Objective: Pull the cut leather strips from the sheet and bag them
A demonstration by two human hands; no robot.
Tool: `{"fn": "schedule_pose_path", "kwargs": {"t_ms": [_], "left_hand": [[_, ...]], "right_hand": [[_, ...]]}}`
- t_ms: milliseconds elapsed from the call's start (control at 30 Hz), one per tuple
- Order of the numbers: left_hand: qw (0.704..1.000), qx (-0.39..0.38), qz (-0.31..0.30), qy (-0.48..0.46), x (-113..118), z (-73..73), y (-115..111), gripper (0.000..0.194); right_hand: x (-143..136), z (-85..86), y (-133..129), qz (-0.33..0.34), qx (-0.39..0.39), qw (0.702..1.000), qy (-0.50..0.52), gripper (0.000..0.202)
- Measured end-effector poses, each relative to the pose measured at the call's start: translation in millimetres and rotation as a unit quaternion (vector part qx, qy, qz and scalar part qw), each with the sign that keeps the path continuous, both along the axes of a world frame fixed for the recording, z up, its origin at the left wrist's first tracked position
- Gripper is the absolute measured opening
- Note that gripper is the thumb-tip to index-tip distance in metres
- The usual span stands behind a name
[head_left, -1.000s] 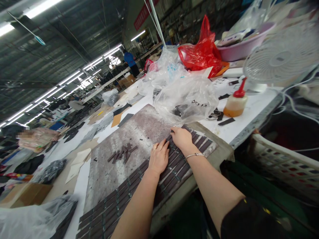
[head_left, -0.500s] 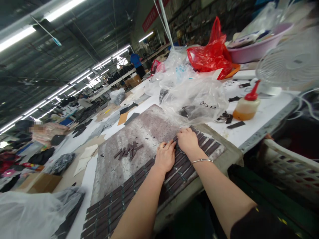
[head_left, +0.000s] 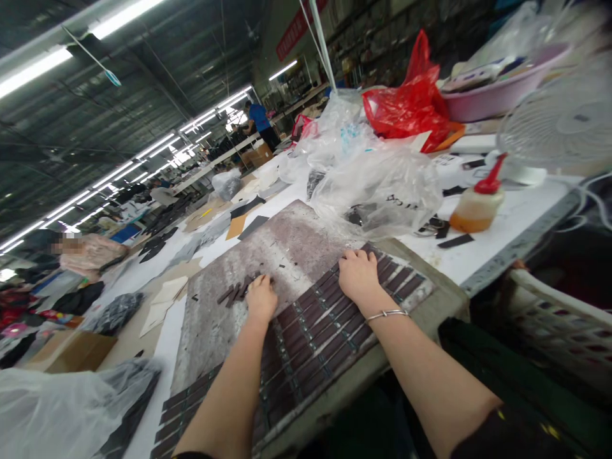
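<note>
Rows of narrow dark brown strips (head_left: 329, 325) lie side by side along the near edge of a worn, stained board (head_left: 210, 338). My left hand (head_left: 262, 298) is over a small pile of loose dark strips (head_left: 231, 294) on the board. Its fingers are bent and drawn together at the pile, and the fingertips are partly hidden. Resting on the far right part of the rows, my right hand (head_left: 358, 274) has its fingers slightly apart and bent down onto the strips. A bracelet circles the right wrist.
Beyond the board lie a clear plastic bag (head_left: 382, 191) and a red bag (head_left: 406, 108). To the right are a squeeze bottle (head_left: 478, 204) with amber liquid, a fan (head_left: 564, 121) and a white plastic basket (head_left: 564, 312). A cardboard box (head_left: 71, 350) sits left. A person (head_left: 261, 121) stands far off.
My left hand has left the rows of strips and moved left to the loose pile. My right hand has stayed nearly in place on the rows.
</note>
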State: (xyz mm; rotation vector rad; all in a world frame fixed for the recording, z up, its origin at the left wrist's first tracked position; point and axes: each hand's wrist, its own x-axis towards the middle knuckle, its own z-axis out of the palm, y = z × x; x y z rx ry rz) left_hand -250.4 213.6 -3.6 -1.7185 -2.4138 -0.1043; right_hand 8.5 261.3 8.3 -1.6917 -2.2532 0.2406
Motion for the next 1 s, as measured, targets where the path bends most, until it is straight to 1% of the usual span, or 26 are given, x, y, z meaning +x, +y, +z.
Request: {"fn": "schedule_pose_path", "kwargs": {"t_ms": [33,100,200,267,400,467,533,567,633,667,700,733,800,833,900,933,1000], "left_hand": [[0.999,-0.037,0.011,0.022,-10,2.1,-1,0.042],[0.996,-0.074,-0.006,0.040,-24,5.6,-1,0.039],[0.991,-0.097,-0.039,0.080,-30,10.1,3,0.034],[0.990,-0.106,-0.033,0.090,-31,13.3,6,0.030],[0.989,-0.137,-0.003,0.052,-37,20.0,10,0.023],[0.990,-0.142,-0.006,0.022,-39,23.0,9,0.017],[0.993,-0.121,-0.012,-0.008,-36,25.0,8,0.013],[0.995,-0.093,-0.011,-0.027,-31,25.5,8,0.012],[0.995,-0.003,-0.012,-0.097,-14,26.3,10,0.011],[0.987,0.044,-0.018,-0.155,-2,26.7,12,0.012],[0.970,0.083,-0.030,-0.225,13,27.4,15,0.014],[0.945,0.105,-0.044,-0.305,29,28.4,18,0.016],[0.883,0.098,-0.071,-0.453,64,30.8,26,0.020],[0.855,0.089,-0.081,-0.505,81,31.9,30,0.021],[0.809,0.086,-0.090,-0.575,112,32.4,38,0.021],[0.790,0.091,-0.090,-0.600,123,31.6,41,0.021],[0.763,0.104,-0.084,-0.632,141,27.9,46,0.020]], "right_hand": [[0,0.7,0,-0.001,-0.003,1.000,0.000,0.035],[-1,2.8,0,-0.001,-0.010,1.000,0.001,0.035],[-2,5.7,0,0.000,-0.022,1.000,0.003,0.035],[-3,6.3,0,0.000,-0.025,1.000,0.006,0.035],[-2,4.0,0,-0.003,-0.022,1.000,0.023,0.035],[-1,2.2,0,-0.004,-0.020,0.999,0.034,0.034],[1,0.6,1,-0.006,-0.019,0.999,0.047,0.032],[2,0.1,2,-0.008,-0.018,0.998,0.055,0.031],[6,-0.4,6,-0.015,-0.015,0.996,0.084,0.028],[9,-0.4,9,-0.020,-0.013,0.994,0.107,0.028],[12,-0.3,11,-0.026,-0.009,0.990,0.135,0.028],[15,-0.4,15,-0.035,-0.002,0.985,0.169,0.028],[20,-1.3,21,-0.057,0.011,0.966,0.251,0.030],[22,-2.2,23,-0.066,0.008,0.953,0.296,0.030],[23,-5.1,27,-0.067,-0.031,0.918,0.389,0.033],[22,-7.0,28,-0.053,-0.067,0.897,0.434,0.034],[20,-11.5,30,-0.001,-0.143,0.850,0.507,0.031]]}}
